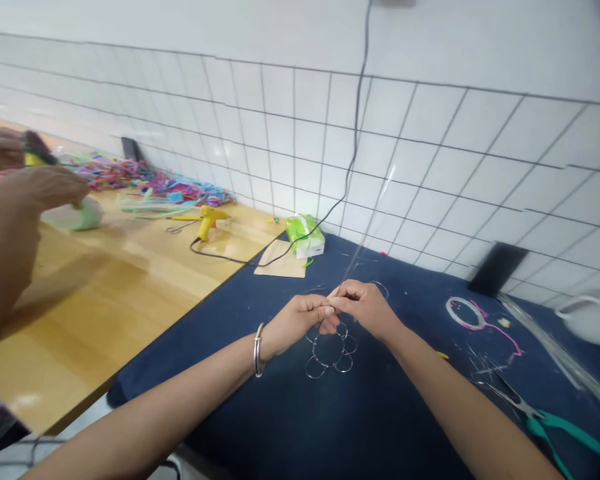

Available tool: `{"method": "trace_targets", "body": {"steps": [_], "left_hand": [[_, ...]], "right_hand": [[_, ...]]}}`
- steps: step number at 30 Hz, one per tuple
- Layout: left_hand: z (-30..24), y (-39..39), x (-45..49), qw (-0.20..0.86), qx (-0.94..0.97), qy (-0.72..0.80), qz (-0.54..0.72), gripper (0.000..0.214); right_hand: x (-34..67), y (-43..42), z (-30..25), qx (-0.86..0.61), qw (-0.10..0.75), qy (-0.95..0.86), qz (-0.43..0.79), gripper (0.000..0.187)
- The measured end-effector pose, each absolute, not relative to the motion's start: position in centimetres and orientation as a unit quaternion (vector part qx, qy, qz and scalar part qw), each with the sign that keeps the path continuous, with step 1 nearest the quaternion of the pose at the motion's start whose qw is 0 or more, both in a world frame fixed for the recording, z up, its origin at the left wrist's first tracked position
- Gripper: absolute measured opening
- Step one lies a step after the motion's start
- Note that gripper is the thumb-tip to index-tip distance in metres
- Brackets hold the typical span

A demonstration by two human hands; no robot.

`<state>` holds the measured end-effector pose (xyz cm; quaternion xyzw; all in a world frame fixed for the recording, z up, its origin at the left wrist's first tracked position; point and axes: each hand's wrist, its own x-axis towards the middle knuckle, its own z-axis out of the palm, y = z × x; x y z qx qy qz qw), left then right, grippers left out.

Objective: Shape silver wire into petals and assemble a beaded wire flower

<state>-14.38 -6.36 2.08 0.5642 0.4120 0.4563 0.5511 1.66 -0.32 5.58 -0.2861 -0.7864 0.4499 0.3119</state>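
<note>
Left hand (300,321) and right hand (369,310) both pinch the top of a thin, shiny wire flower (330,355). Its round looped petals sit just below, against dark blue cloth (280,413). Soft green tissue pack (305,235) by wall, teal-handled scissors (555,427) at right.

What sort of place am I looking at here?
Likely a craft workshop: the left hand and right hand pinch a thin silver wire flower frame, with a yellow glue gun and heaps of colourful strips nearby.
</note>
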Motion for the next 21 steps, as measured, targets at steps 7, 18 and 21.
{"method": "trace_targets", "body": {"steps": [7,18,21], "left_hand": [[3.5,-5.3,-6.6,0.540,0.625,0.424,0.373,0.025],[2.2,-4.9,0.0,0.540,0.680,0.432,0.244,0.027],[1.6,-5.0,0.0,0.540,0.677,0.440,0.237,0.028]], "right_hand": [[10.4,-3.1,5.5,-0.379,0.369,-0.682,0.505,0.015],[18.4,-5.4,3.2,-0.484,0.420,-0.575,0.509,0.023],[18.6,-5.2,2.4,-0.488,0.406,-0.567,0.525,0.024]]}}
